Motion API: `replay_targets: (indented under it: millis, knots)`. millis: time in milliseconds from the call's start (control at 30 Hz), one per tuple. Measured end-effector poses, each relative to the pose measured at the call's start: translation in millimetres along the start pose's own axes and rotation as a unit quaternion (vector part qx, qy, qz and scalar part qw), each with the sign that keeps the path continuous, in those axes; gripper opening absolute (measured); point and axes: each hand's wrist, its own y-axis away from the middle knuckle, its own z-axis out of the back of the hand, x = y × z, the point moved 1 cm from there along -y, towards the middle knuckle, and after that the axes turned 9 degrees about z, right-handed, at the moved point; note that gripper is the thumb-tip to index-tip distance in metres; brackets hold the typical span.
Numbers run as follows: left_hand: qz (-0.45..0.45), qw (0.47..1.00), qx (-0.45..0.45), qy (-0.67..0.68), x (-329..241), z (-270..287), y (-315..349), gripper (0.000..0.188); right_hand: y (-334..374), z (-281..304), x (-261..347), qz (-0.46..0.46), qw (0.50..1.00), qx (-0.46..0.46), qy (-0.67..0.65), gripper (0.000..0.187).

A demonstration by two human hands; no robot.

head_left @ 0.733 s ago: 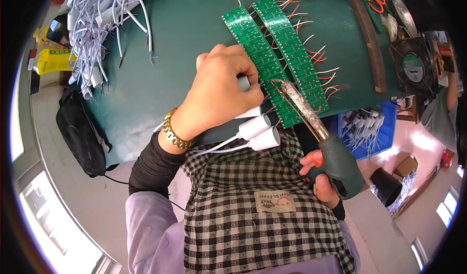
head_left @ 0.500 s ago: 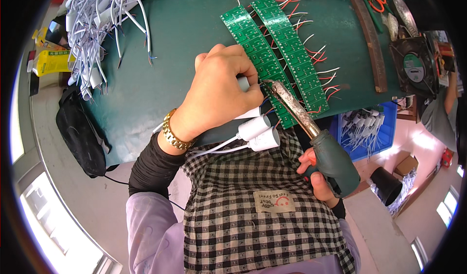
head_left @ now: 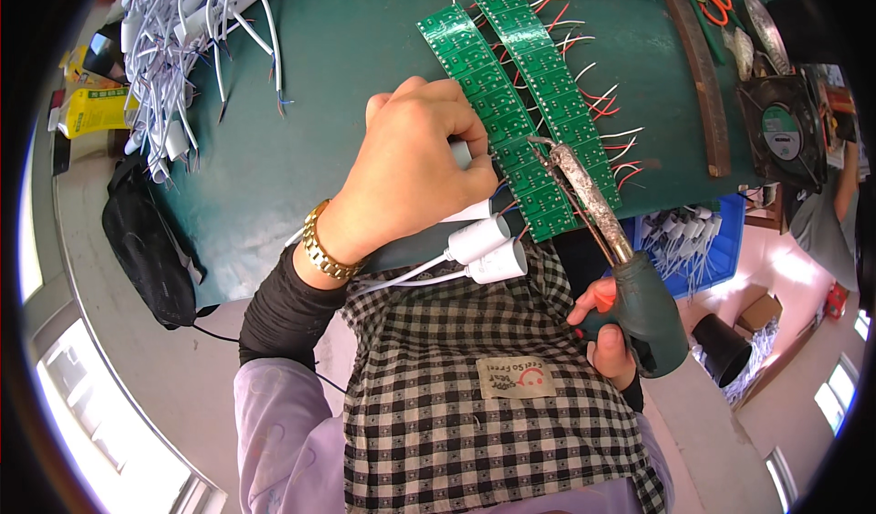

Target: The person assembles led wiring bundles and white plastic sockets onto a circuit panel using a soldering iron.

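My left hand (head_left: 415,162) is closed with its fingertips pinched at the left edge of the nearer strip of green circuit boards (head_left: 488,89). Between its fingers shows part of a white cylindrical cap (head_left: 462,155); the fingers hide the rest. Below that hand, two more white caps with cables (head_left: 493,251) lie against the apron by the strip's lower end. My right hand (head_left: 610,336) is wrapped round the dark green handle of a soldering gun (head_left: 643,309). Its bent tip is over the nearer strip, right of my left fingers; contact is unclear.
A second board strip (head_left: 547,67) with red and white wires lies alongside. White cabled caps (head_left: 187,35) are heaped at the far left. On the right are a rusty metal bar (head_left: 703,85), a fan (head_left: 780,131) and a blue bin (head_left: 725,249) holding more caps.
The soldering gun has moved right, and its tip has shifted away from my left fingers. The board strips have shifted very slightly right in the view. My left hand keeps its pinch.
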Motion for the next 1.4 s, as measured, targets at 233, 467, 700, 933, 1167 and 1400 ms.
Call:
replay_targets:
  millis: [233, 467, 700, 933, 1167, 1400]
  knots:
    - [0.0, 1.0, -0.004, 0.007, 3, 2, 1, 0.008, 0, 3, -8, -0.003, 1.0, 0.013, -0.002, 0.052]
    - [-0.031, 0.999, -0.016, -0.025, 2, 1, 5, 0.009, -3, 1, -1, 0.017, 0.996, 0.018, 0.081, 0.062]
    - [-0.049, 0.981, -0.118, -0.148, 35, 65, -15, 0.039, 2, 5, -16, 0.136, 0.988, -0.002, 0.072, 0.046]
    - [0.224, 0.88, -0.235, -0.348, 131, 142, -112, 0.051, -1, -3, -18, 0.172, 0.981, -0.021, 0.087, 0.042]
    - [0.089, 0.943, -0.242, -0.21, 136, 158, -87, 0.032, 9, 2, -21, 0.159, 0.983, 0.001, 0.087, 0.039]
    - [-0.035, 0.988, -0.14, 0.058, 98, 130, -42, 0.025, 12, 4, -14, 0.09, 0.992, 0.024, 0.087, 0.046]
